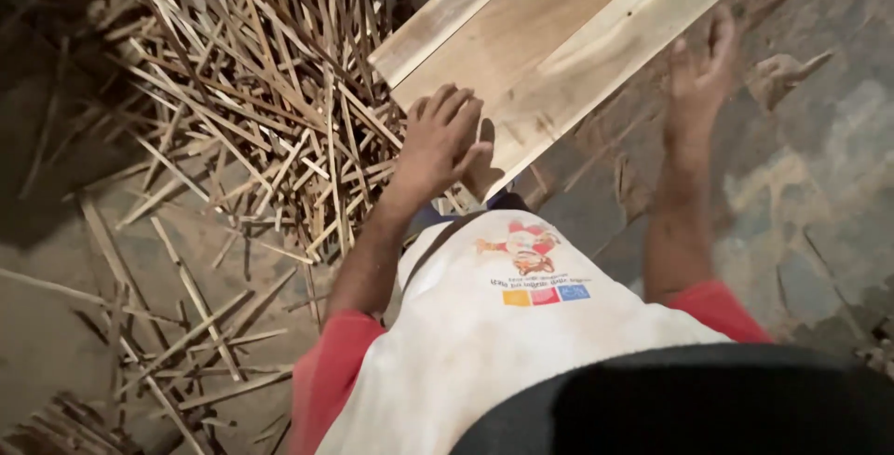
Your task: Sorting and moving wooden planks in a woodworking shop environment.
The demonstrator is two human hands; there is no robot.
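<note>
A wide pale wooden plank runs from the middle of the view up to the top right. My left hand grips its near end, fingers lying on top and thumb around the end edge. My right hand hovers just right of the plank's long edge, fingers spread, holding nothing and slightly blurred. My white apron and red sleeves fill the bottom of the view.
A big heap of thin wooden offcut strips lies to the left of the plank, with more scattered strips on the dusty floor. Rough grey ground lies to the right.
</note>
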